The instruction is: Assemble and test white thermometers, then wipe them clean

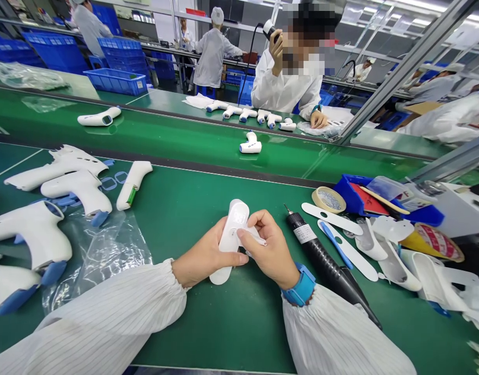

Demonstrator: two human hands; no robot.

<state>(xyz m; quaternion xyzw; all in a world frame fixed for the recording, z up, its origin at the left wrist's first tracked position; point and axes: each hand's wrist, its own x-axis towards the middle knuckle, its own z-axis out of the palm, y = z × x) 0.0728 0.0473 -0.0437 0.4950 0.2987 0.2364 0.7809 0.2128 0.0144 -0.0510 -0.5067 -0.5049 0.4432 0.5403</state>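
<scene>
My left hand (202, 255) is closed around a long, rounded white plastic piece (238, 211), held over the middle of the green table. My right hand (273, 250) pinches a thin white piece (260, 238) against its right side; the fingers partly hide both, so I cannot tell whether they are joined. A blue band circles my right wrist. Beside my right hand lies a black electric screwdriver (317, 255), its bit pointing away from me. Flat white strips with holes (333, 219) lie beyond it, a blue stick (335, 244) across one.
White gun-shaped housings (32, 232) and a clear plastic bag (106, 250) lie left. A blue bin (347, 190), a tape roll (328, 199) and white shells (395, 265) crowd the right. Beyond runs a green conveyor (177, 140) carrying thermometer-like devices (250, 144); a co-worker (263, 83) sits opposite.
</scene>
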